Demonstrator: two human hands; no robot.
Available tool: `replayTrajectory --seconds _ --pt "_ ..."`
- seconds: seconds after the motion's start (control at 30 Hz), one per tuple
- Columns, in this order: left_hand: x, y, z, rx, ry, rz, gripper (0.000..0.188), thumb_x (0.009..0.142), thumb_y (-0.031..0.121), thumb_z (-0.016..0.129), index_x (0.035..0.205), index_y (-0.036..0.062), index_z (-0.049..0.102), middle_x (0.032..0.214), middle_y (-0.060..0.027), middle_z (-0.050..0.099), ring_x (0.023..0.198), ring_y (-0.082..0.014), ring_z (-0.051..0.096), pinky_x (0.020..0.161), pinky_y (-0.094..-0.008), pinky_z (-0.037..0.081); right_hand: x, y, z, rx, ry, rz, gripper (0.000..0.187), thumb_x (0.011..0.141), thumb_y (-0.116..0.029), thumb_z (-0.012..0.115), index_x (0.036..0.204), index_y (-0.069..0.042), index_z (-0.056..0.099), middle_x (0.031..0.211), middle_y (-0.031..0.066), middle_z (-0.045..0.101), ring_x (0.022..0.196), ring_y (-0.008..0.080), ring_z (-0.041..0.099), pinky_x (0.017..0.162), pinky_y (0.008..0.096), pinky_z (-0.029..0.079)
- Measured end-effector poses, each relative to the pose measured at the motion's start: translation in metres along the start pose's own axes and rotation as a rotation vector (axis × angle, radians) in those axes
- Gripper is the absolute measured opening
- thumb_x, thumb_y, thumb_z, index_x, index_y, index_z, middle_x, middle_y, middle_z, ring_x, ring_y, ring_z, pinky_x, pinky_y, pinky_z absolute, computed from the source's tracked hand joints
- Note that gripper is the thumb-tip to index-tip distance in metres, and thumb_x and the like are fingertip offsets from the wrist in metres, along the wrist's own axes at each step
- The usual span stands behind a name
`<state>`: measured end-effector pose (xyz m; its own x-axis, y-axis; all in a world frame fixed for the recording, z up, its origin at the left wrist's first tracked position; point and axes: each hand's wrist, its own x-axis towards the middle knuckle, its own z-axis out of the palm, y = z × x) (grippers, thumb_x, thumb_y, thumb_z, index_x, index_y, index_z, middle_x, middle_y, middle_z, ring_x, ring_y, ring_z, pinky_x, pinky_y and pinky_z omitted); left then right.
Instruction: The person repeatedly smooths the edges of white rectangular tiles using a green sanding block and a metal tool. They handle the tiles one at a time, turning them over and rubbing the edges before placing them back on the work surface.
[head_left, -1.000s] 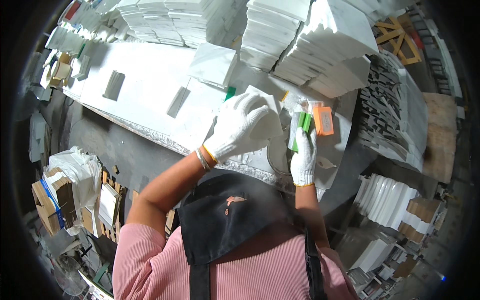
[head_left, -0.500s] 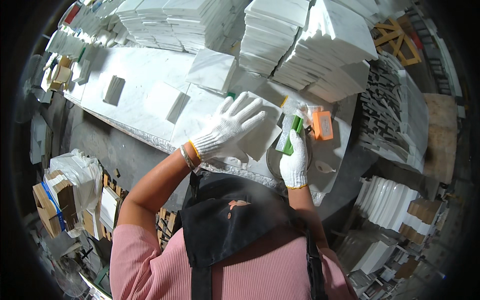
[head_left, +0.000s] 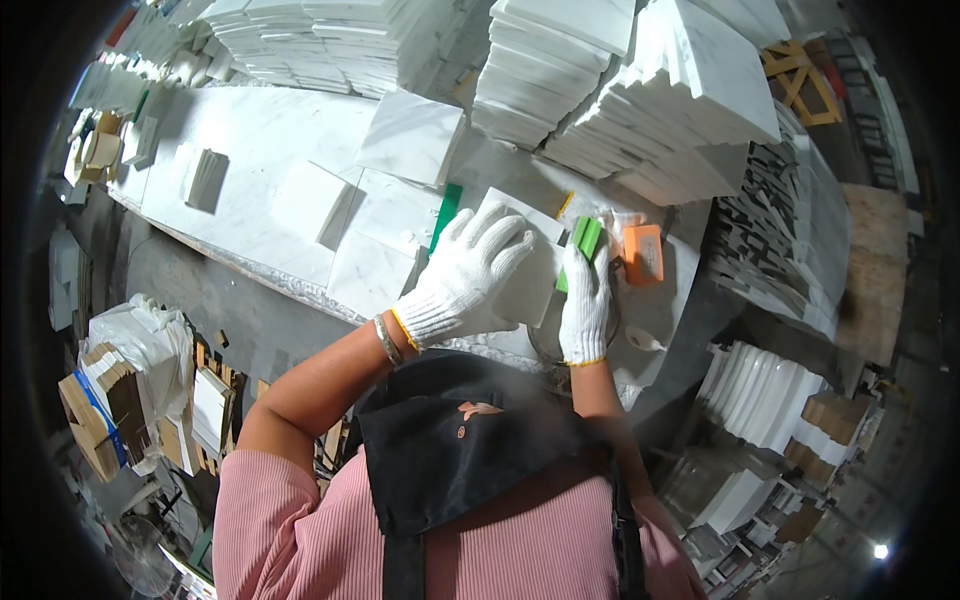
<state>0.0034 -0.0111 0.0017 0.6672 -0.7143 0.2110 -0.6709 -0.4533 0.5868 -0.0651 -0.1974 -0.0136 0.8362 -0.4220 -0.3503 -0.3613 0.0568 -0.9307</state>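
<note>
My left hand, in a white knit glove, bends its fingers over the left part of a white marble tile on the bench. In my gloved right hand is a green hand sanding block, gripped just right of the tile; its working face is hidden. A dark green strip lies beyond my left hand. Under my right wrist is a round shallow pan, partly covered. Beside the green block sits an orange block with printing on it.
Tall stacks of marble tiles stand along the bench's far side. More tiles lie on the bench to the left. A rack of stone strips is at the right, wrapped bundles below it.
My left hand has come down from spread fingers to bent ones on the tile. The green block has turned and shifted slightly in my right hand; more of the dark green strip shows.
</note>
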Motion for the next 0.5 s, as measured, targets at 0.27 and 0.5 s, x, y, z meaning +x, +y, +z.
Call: replayTrajectory --seconds 0.27,0.5 --pt "-0.002 -0.005 0.006 0.026 0.04 0.023 0.082 0.058 0.042 0.085 0.125 0.0049 0.058 0.135 -0.0169 0.05 0.132 -0.0379 0.044 0.106 -0.0516 0.035 -0.028 0.001 0.004 -0.051 0.03 -0.116 0.063 0.1 -0.019 0.058 0.152 0.002 0.028 0.131 0.0167 0.058 0.114 0.0191 0.058 0.098 0.0328 0.047" --pt "-0.004 -0.003 0.005 0.029 0.05 0.015 0.082 0.057 0.041 0.086 0.125 0.0046 0.058 0.134 -0.0163 0.051 0.131 -0.0378 0.044 0.106 -0.0516 0.035 -0.045 -0.013 -0.002 -0.171 -0.101 -0.234 0.067 0.102 -0.016 0.053 0.156 0.001 0.018 0.156 0.0164 0.032 0.135 0.0228 0.041 0.109 0.0346 0.038"
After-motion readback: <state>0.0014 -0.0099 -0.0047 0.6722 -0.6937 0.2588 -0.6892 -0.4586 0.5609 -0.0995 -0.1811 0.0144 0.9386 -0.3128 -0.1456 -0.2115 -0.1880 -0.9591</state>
